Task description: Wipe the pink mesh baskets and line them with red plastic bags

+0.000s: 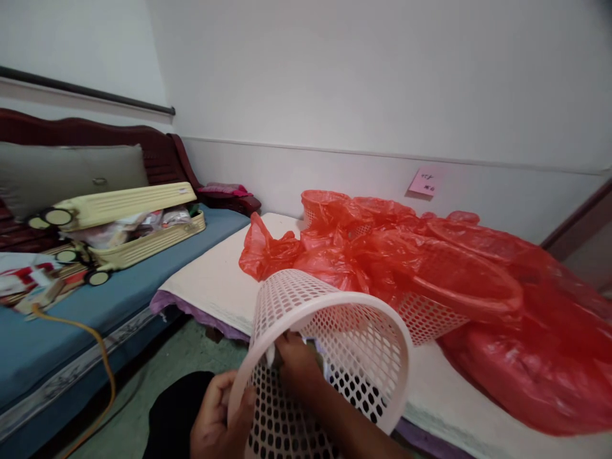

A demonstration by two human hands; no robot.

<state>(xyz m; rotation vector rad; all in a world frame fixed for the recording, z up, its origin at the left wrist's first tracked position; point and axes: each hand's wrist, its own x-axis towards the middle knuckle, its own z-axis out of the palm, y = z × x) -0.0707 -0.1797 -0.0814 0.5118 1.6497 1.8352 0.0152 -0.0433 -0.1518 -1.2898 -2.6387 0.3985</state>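
Observation:
A pale pink perforated plastic wastebasket [291,293] lies tilted in front of me with its mouth facing me. My left hand [220,417] grips the rim at its left side, thumb over the edge. My right hand [297,363] reaches inside through the mouth, near the left inner wall. Its fingers are curled in, and a small whitish bit shows beside them, too hidden to name. Behind the hand, something pale and greenish shows partly inside the basket.
Several baskets in thin red plastic bags [459,274] crowd the white-covered table [210,280]. Left, an open yellow suitcase [148,236] filled with items lies on a blue bed [143,306], beside a power strip with a yellow cord [102,357]. A pink note [423,183] sticks to the wall.

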